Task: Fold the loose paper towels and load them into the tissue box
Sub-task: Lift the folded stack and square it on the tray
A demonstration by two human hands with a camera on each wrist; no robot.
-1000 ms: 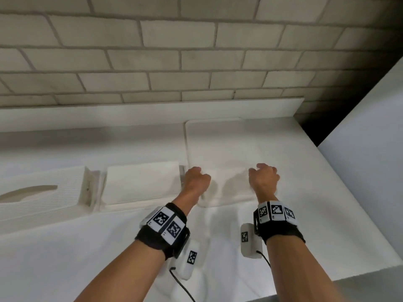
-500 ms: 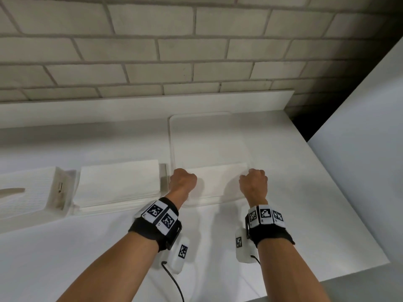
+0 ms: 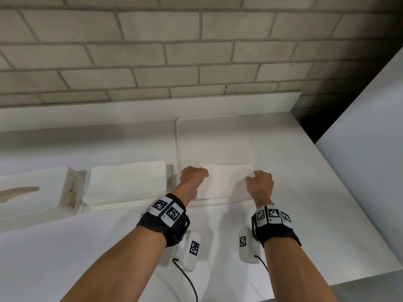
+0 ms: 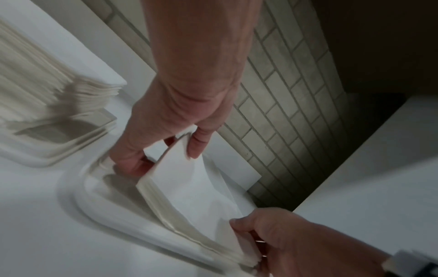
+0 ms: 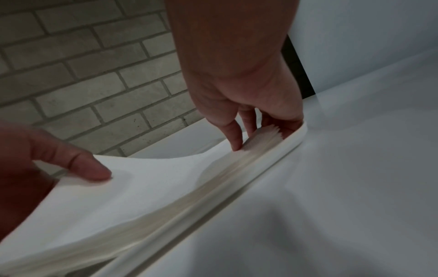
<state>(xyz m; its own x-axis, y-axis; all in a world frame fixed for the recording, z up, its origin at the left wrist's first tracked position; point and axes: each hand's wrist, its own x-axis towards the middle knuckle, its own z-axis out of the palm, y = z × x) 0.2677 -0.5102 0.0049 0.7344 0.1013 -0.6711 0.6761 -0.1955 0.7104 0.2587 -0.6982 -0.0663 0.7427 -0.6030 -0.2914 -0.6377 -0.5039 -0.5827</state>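
Observation:
A stack of white paper towels (image 3: 226, 179) lies in the near half of a white tray (image 3: 213, 136), folded over on itself. My left hand (image 3: 194, 175) pinches its left end and my right hand (image 3: 259, 182) pinches its right end. In the left wrist view the left hand (image 4: 163, 155) has its thumb on top of the towels (image 4: 189, 187) and its fingers underneath, with the end lifted off the tray. In the right wrist view the right hand (image 5: 258, 135) does the same by the tray rim (image 5: 272, 155). The tissue box (image 3: 28, 192) lies at the far left, its end flap open.
A folded towel stack (image 3: 128, 184) sits between the box and the tray. A brick wall (image 3: 196, 51) and a low ledge (image 3: 152, 110) close off the back. A white panel (image 3: 366, 138) stands at the right. The table's near right edge (image 3: 359, 277) shows.
Both hands keep their pinch on the ends of the towels in the tray. The head view has shifted, so the tissue box now sits nearer the left edge.

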